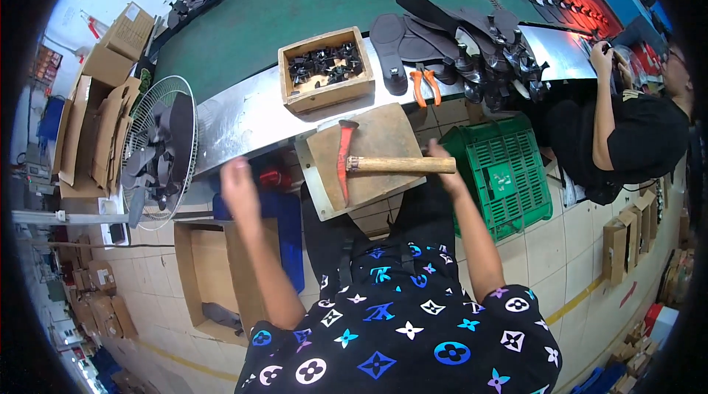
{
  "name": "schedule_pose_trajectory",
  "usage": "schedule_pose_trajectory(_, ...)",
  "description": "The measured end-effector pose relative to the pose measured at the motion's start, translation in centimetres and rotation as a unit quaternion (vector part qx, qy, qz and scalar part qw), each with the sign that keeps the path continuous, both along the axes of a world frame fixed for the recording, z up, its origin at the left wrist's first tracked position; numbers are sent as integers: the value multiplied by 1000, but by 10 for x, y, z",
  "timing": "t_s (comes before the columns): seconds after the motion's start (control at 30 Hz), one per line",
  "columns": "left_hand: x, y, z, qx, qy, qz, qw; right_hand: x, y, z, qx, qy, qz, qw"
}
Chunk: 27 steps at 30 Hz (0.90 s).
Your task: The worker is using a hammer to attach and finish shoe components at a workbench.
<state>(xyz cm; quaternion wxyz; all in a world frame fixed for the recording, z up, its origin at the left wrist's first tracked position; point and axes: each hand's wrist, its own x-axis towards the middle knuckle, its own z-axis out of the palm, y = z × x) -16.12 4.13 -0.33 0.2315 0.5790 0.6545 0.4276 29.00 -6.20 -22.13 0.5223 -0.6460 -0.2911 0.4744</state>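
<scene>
Left hand [237,180] up, blurred, fingers together or apart, can't tell; right hand [448,178] by the hammer's [369,164] butt, grip unclear. Hammer lies across the board [383,132]: best held low, I'd say, other fingers clear. Beyond: box [332,97], pliers [419,88], soles [387,40].

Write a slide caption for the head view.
Hammer lying on a board, right hand beside it, left hand apart, with pliers, soles and a wooden box on the bench beyond.
</scene>
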Motion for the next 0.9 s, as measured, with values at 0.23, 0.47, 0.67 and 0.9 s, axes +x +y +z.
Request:
schedule_pose_trajectory(0.23,42,-40,-194,-192,-305,-98,928,-102,-33,42,-9,200,5,980)
schedule_pose_trajectory(0.47,42,-70,-153,-313,-304,-62,898,-111,-82,46,59,213,-2,975)
schedule_pose_trajectory(0.67,40,-89,-152,-295,-310,-17,904,-73,-86,72,127,-289,162,935)
schedule_pose_trajectory(0.9,42,-70,-151,-300,-298,-22,906,-166,-91,76,87,-189,181,961)
